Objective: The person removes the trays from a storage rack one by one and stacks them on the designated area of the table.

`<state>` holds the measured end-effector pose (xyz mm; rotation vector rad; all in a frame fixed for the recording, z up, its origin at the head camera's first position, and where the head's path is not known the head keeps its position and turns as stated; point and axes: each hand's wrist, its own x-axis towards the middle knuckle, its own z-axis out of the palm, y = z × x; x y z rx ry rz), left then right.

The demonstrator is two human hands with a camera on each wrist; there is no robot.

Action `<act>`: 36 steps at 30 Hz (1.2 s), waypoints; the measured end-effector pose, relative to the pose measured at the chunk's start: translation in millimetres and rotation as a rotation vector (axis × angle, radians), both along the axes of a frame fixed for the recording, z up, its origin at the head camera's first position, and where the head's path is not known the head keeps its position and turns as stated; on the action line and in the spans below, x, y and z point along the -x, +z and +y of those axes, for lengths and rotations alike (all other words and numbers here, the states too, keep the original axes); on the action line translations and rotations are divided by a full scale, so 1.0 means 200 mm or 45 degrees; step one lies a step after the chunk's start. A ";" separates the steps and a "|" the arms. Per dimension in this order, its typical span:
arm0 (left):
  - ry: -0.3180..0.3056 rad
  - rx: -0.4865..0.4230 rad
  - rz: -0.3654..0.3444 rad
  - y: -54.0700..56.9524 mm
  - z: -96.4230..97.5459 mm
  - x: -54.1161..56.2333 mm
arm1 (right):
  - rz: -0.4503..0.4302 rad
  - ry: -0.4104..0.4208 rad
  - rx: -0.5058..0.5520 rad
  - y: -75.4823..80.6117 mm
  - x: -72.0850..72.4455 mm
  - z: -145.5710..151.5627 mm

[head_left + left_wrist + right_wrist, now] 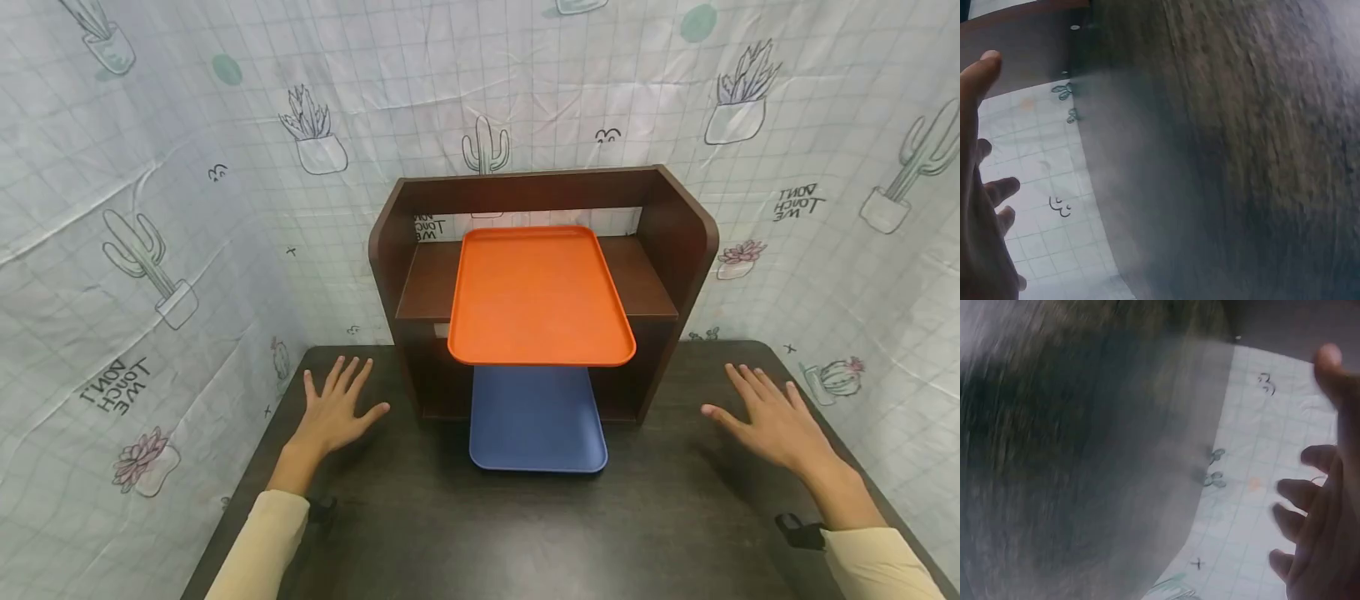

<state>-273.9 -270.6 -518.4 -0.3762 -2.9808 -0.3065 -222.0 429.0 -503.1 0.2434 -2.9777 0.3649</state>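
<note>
- Fingers spread wide, holding nothing: left hand (pixel 331 418), right hand (pixel 777 427), either side of brown shelf unit (pixel 532 192)
- Orange tray (pixel 542 296): upper level, overhanging front
- Blue tray (pixel 536 421): lower compartment, jutting forward

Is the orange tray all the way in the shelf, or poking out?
Partly poking out: the orange tray sits on the upper board of the brown shelf, and its front rim reaches past the board's front edge.
</note>
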 end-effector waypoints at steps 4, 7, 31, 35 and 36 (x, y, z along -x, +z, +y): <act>-0.038 -0.076 0.063 0.04 0.02 -0.01 | 0.016 0.002 -0.027 0.05 0.00 -0.05; -0.057 -0.140 0.118 0.08 0.03 -0.01 | -0.037 0.009 0.010 0.09 -0.02 -0.12; -0.146 -0.840 0.222 0.45 0.21 -0.07 | -0.504 0.022 0.940 0.05 -0.18 -0.67; -0.157 -0.902 0.186 0.52 0.24 -0.07 | -0.547 -0.014 1.030 0.02 -0.19 -0.72; -0.164 -0.923 0.169 0.54 0.25 -0.07 | -0.557 -0.023 1.047 0.02 -0.20 -0.74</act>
